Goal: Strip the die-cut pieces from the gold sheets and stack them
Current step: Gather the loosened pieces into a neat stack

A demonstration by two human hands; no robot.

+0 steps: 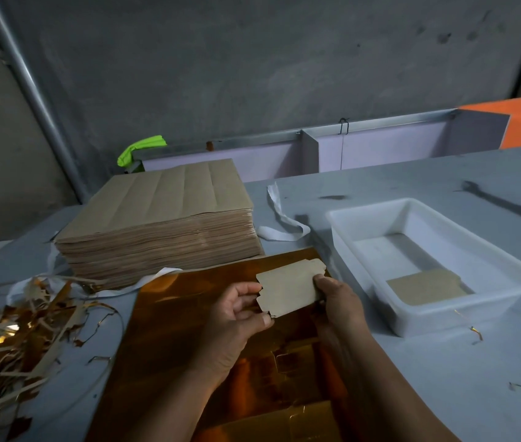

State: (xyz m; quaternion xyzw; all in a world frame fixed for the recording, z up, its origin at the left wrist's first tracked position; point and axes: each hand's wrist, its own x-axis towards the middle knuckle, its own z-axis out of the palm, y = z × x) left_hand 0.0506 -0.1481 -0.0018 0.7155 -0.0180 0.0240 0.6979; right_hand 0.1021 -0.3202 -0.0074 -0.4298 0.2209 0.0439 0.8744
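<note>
A gold sheet (176, 317) lies on the table in front of me, shiny side up. Above it I hold a small die-cut piece (291, 287), its brown back facing me. My left hand (236, 311) pinches the piece's left edge between thumb and fingers. My right hand (337, 298) grips its right edge. To the right stands a white plastic tub (508, 298) with a stack of brown die-cut pieces (428, 287) lying flat inside it. A tall pile of uncut sheets (163, 218), brown side up, sits behind the gold sheet.
A heap of gold and brown offcut strips (19, 333) covers the table's left side. White strapping (281, 218) lies between the pile and the tub. A grey wall, a metal pole (32, 90) and partitioned shelving (364, 148) stand behind the table.
</note>
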